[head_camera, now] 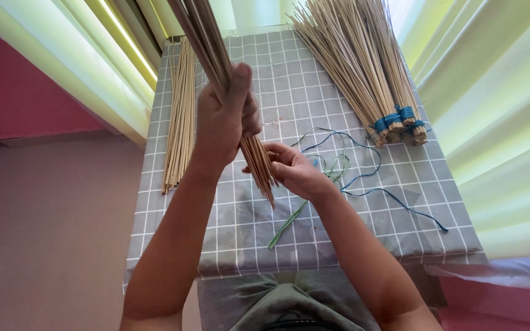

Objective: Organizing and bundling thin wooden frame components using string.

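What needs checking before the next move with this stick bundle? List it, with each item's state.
1. Left hand closed around the stick bundle: ok.
2. Right hand at the bundle's lower end: ok; whether it grips, cannot tell.
3. Bundle's lower end already bound: cannot tell, fingers hide it.
4. Blue string within reach on the checked cloth: ok, lying loose beside the right hand.
5. Green string free: ok.
6. Tied bundles and loose sticks apart from the hands: ok.

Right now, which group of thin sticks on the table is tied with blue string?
The fanned bundles at the far right, bound with blue string near their ends. The loose sticks at the left lie unbound.
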